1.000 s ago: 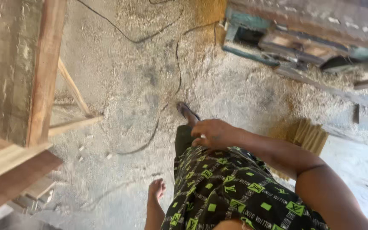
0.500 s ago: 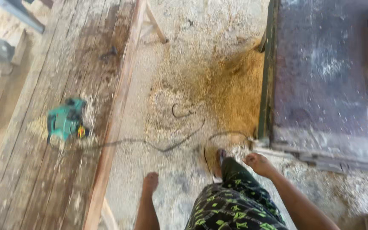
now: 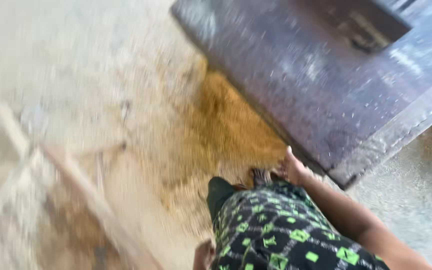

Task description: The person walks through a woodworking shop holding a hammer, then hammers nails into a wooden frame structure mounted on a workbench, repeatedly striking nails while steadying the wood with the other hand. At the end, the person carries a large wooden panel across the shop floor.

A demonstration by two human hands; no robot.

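- machine table, dark metal slab dusted w/ wood chips, fills the upper right of our view, tilted across the frame; a rectangular slot sits in its top near the far edge.
- our right hand hangs just by the slab's near corner, fingers pointing up toward the edge; too blurred to tell if it's touching or how far it's open, nothing seen held.
- our left hand isn't in view.
- sawdust pile, orange-brown, lies on the floor against the slab's left side.
- our patterned shorts, black w/ green marks, at bottom centre.
- wooden plank, blurred, runs across the lower left.
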